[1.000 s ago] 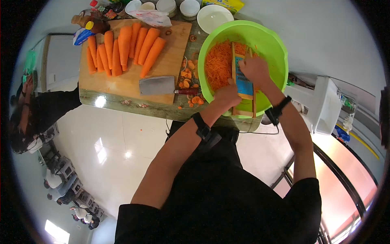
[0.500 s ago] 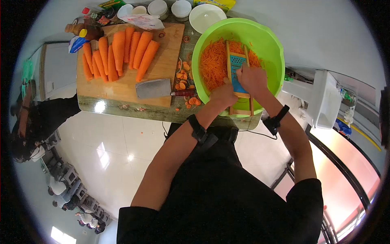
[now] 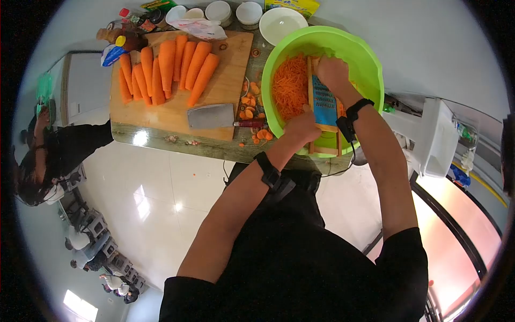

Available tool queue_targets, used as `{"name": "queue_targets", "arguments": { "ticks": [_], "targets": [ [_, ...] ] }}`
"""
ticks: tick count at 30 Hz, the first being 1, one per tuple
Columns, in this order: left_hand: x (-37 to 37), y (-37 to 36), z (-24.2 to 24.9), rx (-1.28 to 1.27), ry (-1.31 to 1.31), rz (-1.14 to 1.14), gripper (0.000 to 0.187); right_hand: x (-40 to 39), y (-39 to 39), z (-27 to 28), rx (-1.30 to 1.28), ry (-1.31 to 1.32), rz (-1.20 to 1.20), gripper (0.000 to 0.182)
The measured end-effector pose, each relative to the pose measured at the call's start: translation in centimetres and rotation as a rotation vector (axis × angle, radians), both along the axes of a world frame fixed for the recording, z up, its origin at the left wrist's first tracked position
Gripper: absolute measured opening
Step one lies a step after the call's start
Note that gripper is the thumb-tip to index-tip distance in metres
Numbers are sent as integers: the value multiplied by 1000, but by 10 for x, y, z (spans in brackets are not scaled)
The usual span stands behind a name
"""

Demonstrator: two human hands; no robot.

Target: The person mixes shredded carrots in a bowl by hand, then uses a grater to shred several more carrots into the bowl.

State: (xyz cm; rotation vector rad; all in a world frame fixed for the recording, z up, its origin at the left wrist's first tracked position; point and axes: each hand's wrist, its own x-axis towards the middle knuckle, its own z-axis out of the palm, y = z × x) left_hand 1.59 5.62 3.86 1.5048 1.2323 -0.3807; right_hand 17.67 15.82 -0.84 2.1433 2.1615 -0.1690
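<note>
A grater [image 3: 325, 111] with a blue metal face and a wooden frame leans in a big lime-green basin [image 3: 377, 80]. My left hand [image 3: 302, 129] is closed on the lower left side of the frame. At the grater's upper end, my right hand [image 3: 333, 74] is curled against the face; its fingers hide whatever is in them. Shredded carrot [image 3: 289, 88] is heaped in the basin, mostly left of the grater. Several peeled whole carrots [image 3: 167, 64] lie on a wooden cutting board [image 3: 161, 119] to the left, with a cleaver [image 3: 211, 116] near its front edge.
Carrot trimmings [image 3: 250, 102] lie between board and basin. Along the back stand a white bowl [image 3: 282, 26], small white tubs [image 3: 218, 11] and bottles [image 3: 129, 42]. A white sink [image 3: 437, 137] is at the right. Another person [image 3: 48, 155] stands at the far left.
My right hand has slid up the grater from its middle to its upper end. My left hand still grips the frame. The whole view has shifted slightly.
</note>
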Motion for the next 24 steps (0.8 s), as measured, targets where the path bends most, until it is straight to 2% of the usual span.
{"name": "queue_targets", "arguments": {
  "ticks": [1, 3, 4, 6, 7, 9, 12, 15, 19, 21, 24],
  "targets": [
    [2, -3, -9, 1, -3, -1, 59, 1, -3, 1, 1, -3, -1, 37],
    [9, -11, -39, 59, 3, 50, 43, 4, -12, 5, -13, 105, -64, 37],
    [12, -11, -48, 63, -5, 51, 43, 4, -18, 15, -8, 98, -64, 37],
    [10, -11, -60, 28, -51, -101, 33, 2, -40, 34, -58, 50, 33, 38],
    [9, -8, -59, 30, -53, -105, 33, -1, -49, 46, -56, 49, 29, 38],
    [6, -2, -54, -1, -145, -203, 67, -6, -65, 66, -235, 130, -88, 40],
    [4, 5, -27, 0, -64, -182, 63, -5, -92, 81, -215, 155, -98, 38],
    [1, 4, -22, 6, -69, -100, 58, -12, -118, 97, -186, 183, -88, 37],
    [2, 6, -10, 4, -54, -112, 59, -16, -139, 109, -191, 200, -91, 36],
    [-1, 6, 2, 3, -19, -14, 70, -18, -139, 108, -218, 144, -89, 36],
    [-3, 3, -16, 22, -107, -35, 81, -25, -137, 103, -266, 94, -105, 34]
  ]
}}
